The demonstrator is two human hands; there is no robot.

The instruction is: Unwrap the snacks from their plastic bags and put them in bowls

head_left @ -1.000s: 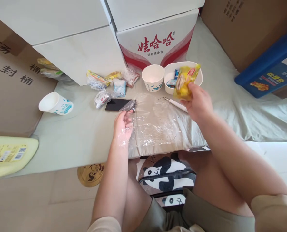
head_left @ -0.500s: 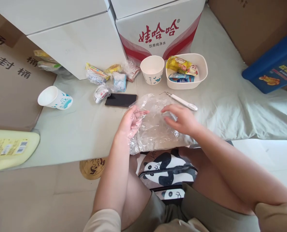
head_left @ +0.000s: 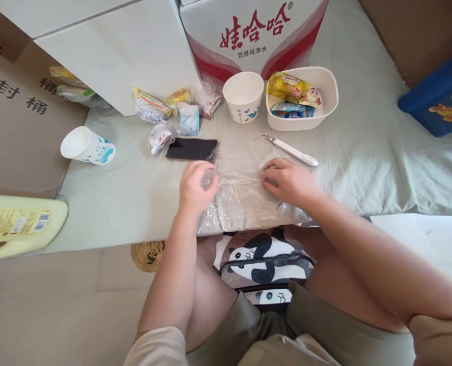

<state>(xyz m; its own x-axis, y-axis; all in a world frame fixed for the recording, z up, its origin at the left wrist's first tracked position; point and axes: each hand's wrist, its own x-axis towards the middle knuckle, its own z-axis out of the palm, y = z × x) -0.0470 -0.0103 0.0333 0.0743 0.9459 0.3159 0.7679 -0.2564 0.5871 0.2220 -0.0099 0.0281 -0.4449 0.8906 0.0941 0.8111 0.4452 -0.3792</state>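
Note:
A clear plastic bag [head_left: 241, 198] lies spread on the cloth-covered surface at the front edge, between my hands. My left hand [head_left: 196, 187] is at the bag's left side, its thumb and fingers curved with a gap between them. At the right side, the fingers of my right hand [head_left: 290, 179] rest apart on the film. Just beyond my left hand is a black phone [head_left: 191, 149]. A white utility knife [head_left: 292, 151] lies beyond my right hand, a thin dark strand near its tip.
A paper cup [head_left: 244, 97] stands beside a white tub [head_left: 302, 122] holding snack packets. Several wrapped snacks [head_left: 161, 109] lie by the white box. Another paper cup [head_left: 89, 146] is tipped over at left, near a yellow jug [head_left: 24, 223]. A blue container [head_left: 439, 96] is at right.
The bag was bunched up and raised in my left hand; now it lies flatter. My left hand has loosened and moved slightly left; my right hand has come down onto the bag.

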